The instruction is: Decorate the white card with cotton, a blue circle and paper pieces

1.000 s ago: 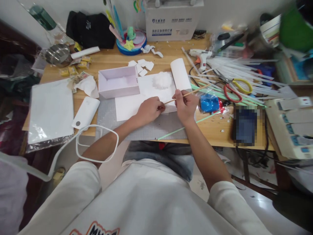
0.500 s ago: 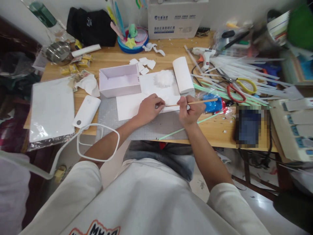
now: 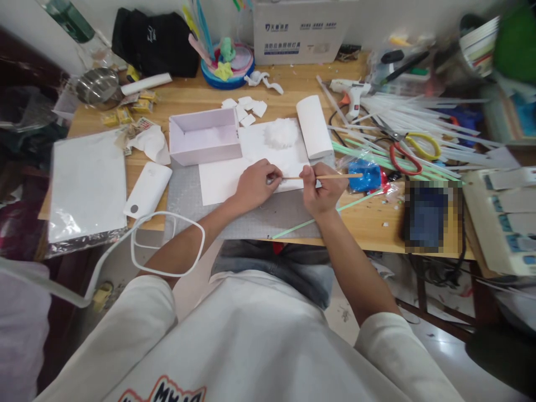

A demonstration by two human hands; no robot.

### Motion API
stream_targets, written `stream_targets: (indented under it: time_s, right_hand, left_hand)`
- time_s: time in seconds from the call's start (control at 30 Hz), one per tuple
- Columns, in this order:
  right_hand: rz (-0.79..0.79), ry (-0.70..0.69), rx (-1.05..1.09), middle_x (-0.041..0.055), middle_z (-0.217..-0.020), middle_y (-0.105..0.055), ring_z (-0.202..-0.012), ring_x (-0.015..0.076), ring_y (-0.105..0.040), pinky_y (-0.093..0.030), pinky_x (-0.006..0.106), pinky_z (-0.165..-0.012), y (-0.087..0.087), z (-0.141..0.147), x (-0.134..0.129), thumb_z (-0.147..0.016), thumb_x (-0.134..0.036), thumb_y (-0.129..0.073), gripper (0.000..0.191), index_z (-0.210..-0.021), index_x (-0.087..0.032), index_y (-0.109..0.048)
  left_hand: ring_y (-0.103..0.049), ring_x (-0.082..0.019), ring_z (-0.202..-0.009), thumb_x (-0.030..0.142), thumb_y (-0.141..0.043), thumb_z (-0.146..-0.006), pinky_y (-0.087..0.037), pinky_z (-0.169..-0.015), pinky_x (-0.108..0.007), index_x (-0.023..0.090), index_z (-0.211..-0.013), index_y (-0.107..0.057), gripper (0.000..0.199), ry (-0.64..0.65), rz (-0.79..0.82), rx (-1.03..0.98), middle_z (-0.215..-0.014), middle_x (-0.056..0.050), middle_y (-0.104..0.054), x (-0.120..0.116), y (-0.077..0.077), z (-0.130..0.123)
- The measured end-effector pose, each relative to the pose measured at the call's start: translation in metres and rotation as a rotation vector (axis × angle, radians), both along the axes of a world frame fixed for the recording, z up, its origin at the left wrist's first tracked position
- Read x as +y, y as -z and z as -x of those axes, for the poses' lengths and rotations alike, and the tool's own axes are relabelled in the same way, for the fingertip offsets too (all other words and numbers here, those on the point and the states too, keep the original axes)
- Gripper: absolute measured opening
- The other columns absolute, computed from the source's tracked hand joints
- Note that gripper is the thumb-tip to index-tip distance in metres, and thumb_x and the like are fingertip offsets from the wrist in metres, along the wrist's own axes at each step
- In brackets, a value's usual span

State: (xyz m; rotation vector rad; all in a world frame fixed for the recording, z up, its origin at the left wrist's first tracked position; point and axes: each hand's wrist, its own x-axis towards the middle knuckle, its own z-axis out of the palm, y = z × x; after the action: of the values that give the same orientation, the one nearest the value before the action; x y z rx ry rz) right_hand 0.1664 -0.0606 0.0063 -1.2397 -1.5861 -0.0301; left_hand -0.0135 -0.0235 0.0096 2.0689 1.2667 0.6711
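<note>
A thin wooden stick (image 3: 340, 176) is gripped in my right hand (image 3: 324, 190), its long end sticking out to the right. The stick's other end reaches the fingertips of my left hand (image 3: 258, 186), which are pinched together; what they hold there is too small to make out. Both hands are above a white sheet of paper (image 3: 218, 181) on a grey cutting mat (image 3: 247, 226). Beyond them on the paper lies a fluffy white tuft (image 3: 281, 134). A curled white sheet (image 3: 313, 127) is to its right.
An open pale box (image 3: 205, 153) stands left of the tuft. White paper pieces (image 3: 247, 106) lie behind it. To the right are scissors (image 3: 404, 151), a glue gun (image 3: 354, 97) and many plastic sticks (image 3: 419, 120). A white cable (image 3: 167, 273) loops over my left forearm.
My right hand has shifted slightly left with the stick, whose right end is now lower and nearer level. The left hand stays almost in place.
</note>
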Motion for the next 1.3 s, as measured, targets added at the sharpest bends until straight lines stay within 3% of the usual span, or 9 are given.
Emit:
stream_targets:
  time_s: [0.13,0.3,0.63,0.73,0.93,1.13,1.3]
  right_hand:
    - [0.027,0.003,-0.002,-0.0017,-0.054,-0.049,-0.051,0.0112,-0.045,-0.032,0.03,-0.055,0.001,0.0,0.0,-0.104,-0.043,-0.046,0.048,-0.061,-0.023,-0.048]
    - [0.165,0.018,-0.027,0.0001,-0.056,-0.05,-0.054,0.0128,-0.047,-0.033,0.031,-0.058,-0.002,0.002,0.002,-0.104,-0.056,-0.036,0.055,-0.06,-0.023,-0.046]
    - [0.4,-0.194,-0.139,-0.0044,-0.051,-0.033,-0.054,0.0105,-0.036,-0.031,0.03,-0.059,-0.041,0.008,0.03,-0.101,-0.059,-0.045,0.057,-0.058,-0.023,-0.033]
    - [0.342,-0.153,-0.098,-0.0045,-0.051,-0.034,-0.052,0.0103,-0.036,-0.031,0.031,-0.058,-0.036,0.006,0.03,-0.101,-0.058,-0.048,0.057,-0.057,-0.023,-0.037]
    - [0.16,0.055,0.229,-0.0035,-0.05,-0.046,-0.048,0.0101,-0.043,-0.03,0.03,-0.053,-0.013,-0.003,0.018,-0.103,-0.06,-0.04,0.059,-0.06,-0.022,-0.055]
    - [0.13,0.095,0.189,-0.002,-0.05,-0.051,-0.048,0.011,-0.049,-0.034,0.03,-0.054,-0.007,-0.004,0.015,-0.103,-0.06,-0.04,0.061,-0.058,-0.022,-0.056]
    - [0.118,0.05,0.107,-0.0006,-0.05,-0.055,-0.047,0.0109,-0.05,-0.036,0.029,-0.052,-0.01,0.002,0.015,-0.102,-0.061,-0.039,0.063,-0.057,-0.022,-0.058]
  left_hand:
    - [-0.063,-0.017,-0.083,0.02,-0.063,-0.087,-0.046,-0.074,-0.032,0.02,-0.095,-0.072,0.012,0.016,-0.031,0.008,-0.093,-0.005,-0.068,-0.003,-0.001,0.001]
    - [-0.063,-0.018,-0.086,0.015,-0.059,-0.082,-0.047,-0.076,-0.034,0.021,-0.104,-0.067,0.024,0.042,-0.05,0.022,-0.098,-0.005,-0.068,-0.006,-0.004,0.003]
    - [-0.062,-0.021,-0.084,0.02,-0.06,-0.084,-0.043,-0.068,-0.033,0.022,-0.112,-0.063,0.029,0.059,-0.064,0.112,-0.1,-0.005,-0.066,-0.007,-0.005,0.003]
    - [-0.062,-0.021,-0.086,0.029,-0.064,-0.087,-0.04,-0.066,-0.033,0.023,-0.114,-0.063,0.027,0.038,-0.055,0.16,-0.105,-0.006,-0.066,-0.009,-0.006,0.0]
    - [-0.064,-0.018,-0.086,0.028,-0.059,-0.095,-0.04,-0.067,-0.032,0.023,-0.108,-0.064,0.015,0.002,-0.05,0.132,-0.106,-0.005,-0.068,-0.008,-0.003,-0.005]
    - [-0.064,-0.017,-0.087,0.024,-0.059,-0.095,-0.041,-0.069,-0.032,0.023,-0.104,-0.066,0.012,-0.006,-0.046,0.091,-0.098,-0.003,-0.069,-0.002,-0.002,-0.002]
    - [-0.065,-0.017,-0.086,0.025,-0.059,-0.095,-0.043,-0.071,-0.031,0.023,-0.103,-0.067,0.012,-0.003,-0.015,0.052,-0.098,-0.003,-0.07,-0.002,-0.001,-0.002]
